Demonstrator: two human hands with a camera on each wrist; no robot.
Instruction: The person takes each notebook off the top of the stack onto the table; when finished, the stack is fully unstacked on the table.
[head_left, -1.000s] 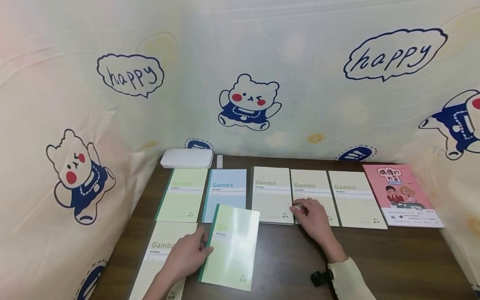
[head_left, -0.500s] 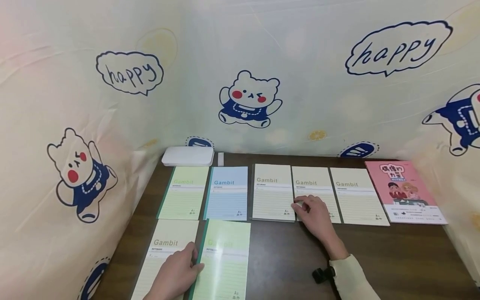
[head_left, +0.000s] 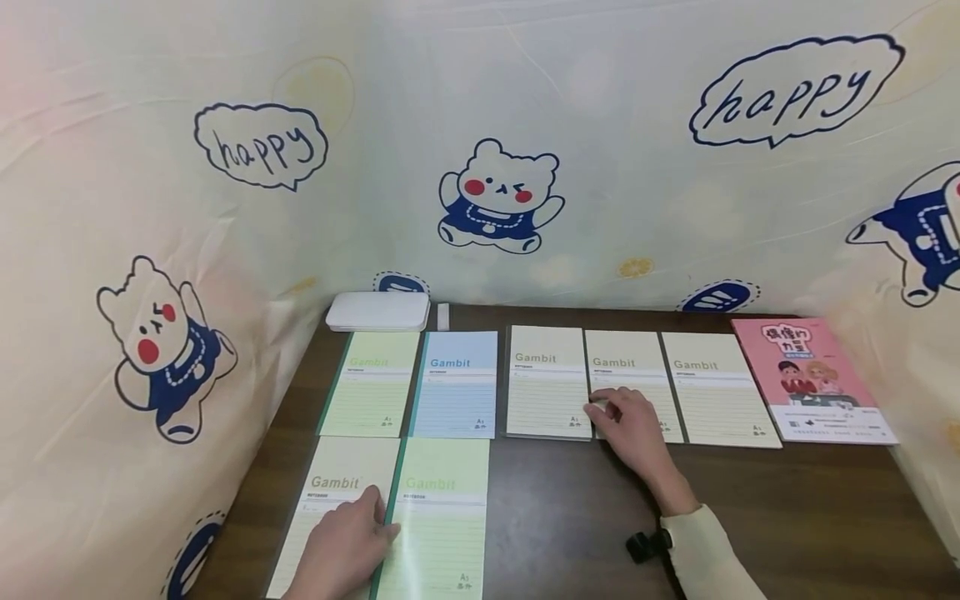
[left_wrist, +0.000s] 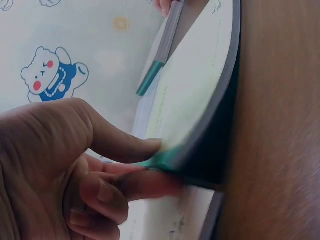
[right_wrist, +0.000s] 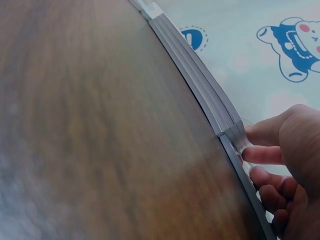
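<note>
Near the front left, a light-green notebook (head_left: 442, 521) with a dark green spine lies beside a cream notebook (head_left: 303, 533). Reaching across the cream one, my left hand (head_left: 345, 537) pinches the green spine between thumb and finger. The left wrist view shows the thumb (left_wrist: 145, 148) on top of the green notebook (left_wrist: 200, 90), its cover bowed up from the table. At the back row, my right hand (head_left: 633, 429) pinches at the edge of a cream notebook (head_left: 547, 392), over the middle cream notebook (head_left: 618, 367). Its fingertips meet the grey corner of the notebooks (right_wrist: 192, 75) in the right wrist view.
Further back stand a green notebook (head_left: 375, 392), a blue notebook (head_left: 457, 392), another cream notebook (head_left: 723, 392) and a pink book (head_left: 810, 375). A white case (head_left: 378, 311) and a small white block (head_left: 443, 317) lie behind. A printed curtain (head_left: 600, 100) borders the dark wooden table (head_left: 570, 525).
My left hand has drawn the light-green notebook toward me and slightly left, squaring it beside the front cream notebook. The right hand has stayed at the back row.
</note>
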